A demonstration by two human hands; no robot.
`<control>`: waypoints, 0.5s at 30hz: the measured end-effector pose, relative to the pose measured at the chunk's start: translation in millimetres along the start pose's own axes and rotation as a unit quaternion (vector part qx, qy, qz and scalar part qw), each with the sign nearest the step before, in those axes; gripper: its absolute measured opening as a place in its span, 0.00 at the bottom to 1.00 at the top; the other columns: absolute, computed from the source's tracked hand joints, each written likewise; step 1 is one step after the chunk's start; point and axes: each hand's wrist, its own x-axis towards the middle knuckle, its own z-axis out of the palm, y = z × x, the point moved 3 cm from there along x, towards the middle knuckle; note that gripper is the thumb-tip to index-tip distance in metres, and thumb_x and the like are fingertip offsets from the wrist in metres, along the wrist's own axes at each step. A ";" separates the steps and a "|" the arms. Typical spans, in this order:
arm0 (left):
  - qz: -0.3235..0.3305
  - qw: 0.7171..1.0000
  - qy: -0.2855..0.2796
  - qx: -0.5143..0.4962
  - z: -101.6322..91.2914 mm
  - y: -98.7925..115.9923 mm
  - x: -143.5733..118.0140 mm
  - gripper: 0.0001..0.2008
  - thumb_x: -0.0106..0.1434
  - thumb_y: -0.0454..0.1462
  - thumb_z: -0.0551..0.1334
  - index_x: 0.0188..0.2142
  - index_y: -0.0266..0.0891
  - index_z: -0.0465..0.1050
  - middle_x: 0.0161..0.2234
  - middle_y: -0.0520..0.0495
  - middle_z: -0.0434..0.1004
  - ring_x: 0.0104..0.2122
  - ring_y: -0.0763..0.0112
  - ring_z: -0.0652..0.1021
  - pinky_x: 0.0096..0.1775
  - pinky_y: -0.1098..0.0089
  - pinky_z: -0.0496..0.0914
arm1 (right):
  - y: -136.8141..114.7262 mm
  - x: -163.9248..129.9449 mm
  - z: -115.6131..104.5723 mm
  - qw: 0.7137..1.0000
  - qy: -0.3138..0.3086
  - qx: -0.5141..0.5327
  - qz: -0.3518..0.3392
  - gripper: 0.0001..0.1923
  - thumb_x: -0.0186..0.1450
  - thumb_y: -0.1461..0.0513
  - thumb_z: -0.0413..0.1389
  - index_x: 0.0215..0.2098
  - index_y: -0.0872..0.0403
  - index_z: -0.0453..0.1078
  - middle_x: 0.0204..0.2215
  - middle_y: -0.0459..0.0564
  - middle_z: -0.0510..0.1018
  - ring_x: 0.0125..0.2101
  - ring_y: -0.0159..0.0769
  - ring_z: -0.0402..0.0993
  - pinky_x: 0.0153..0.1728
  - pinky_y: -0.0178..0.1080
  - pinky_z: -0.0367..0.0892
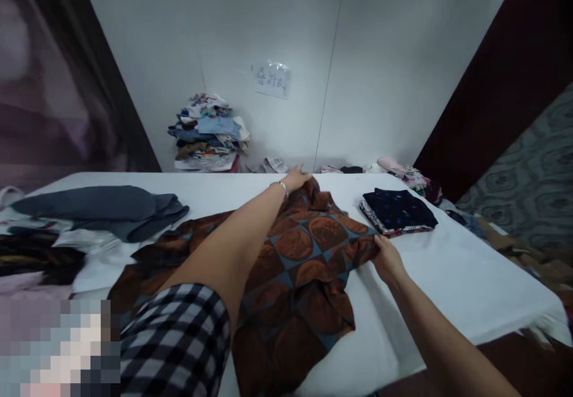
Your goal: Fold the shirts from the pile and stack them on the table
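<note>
A brown shirt (295,245) with blue patches and round motifs lies spread and rumpled across the white table. My left hand (297,179), a bracelet at its wrist, reaches to the shirt's far edge and is closed on the cloth there; the fingertips are small and partly hidden. On the right, my right hand (387,258) pinches a sleeve-like end of the shirt and pulls it taut, slightly above the table. My left forearm crosses over the shirt and covers part of it.
A folded stack with a dark navy garment (398,209) on top sits at the right. Grey clothing (102,206) and other loose garments lie on the left. Behind the white table (474,277) rises a tall clothes pile (208,134). A handwritten sign (273,79) hangs on the wall.
</note>
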 end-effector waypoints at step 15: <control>-0.010 0.982 -0.094 0.163 -53.1 -77.6 -287.7 0.14 0.63 0.45 0.56 0.45 0.48 0.75 0.50 0.48 0.77 0.51 0.62 0.75 0.55 0.61 0.67 | 50.7 -72.9 -44.6 0.993 -0.025 -0.045 0.106 0.45 0.46 0.61 0.70 0.60 0.41 0.61 0.40 0.47 0.80 0.38 0.44 0.80 0.30 0.42 0.78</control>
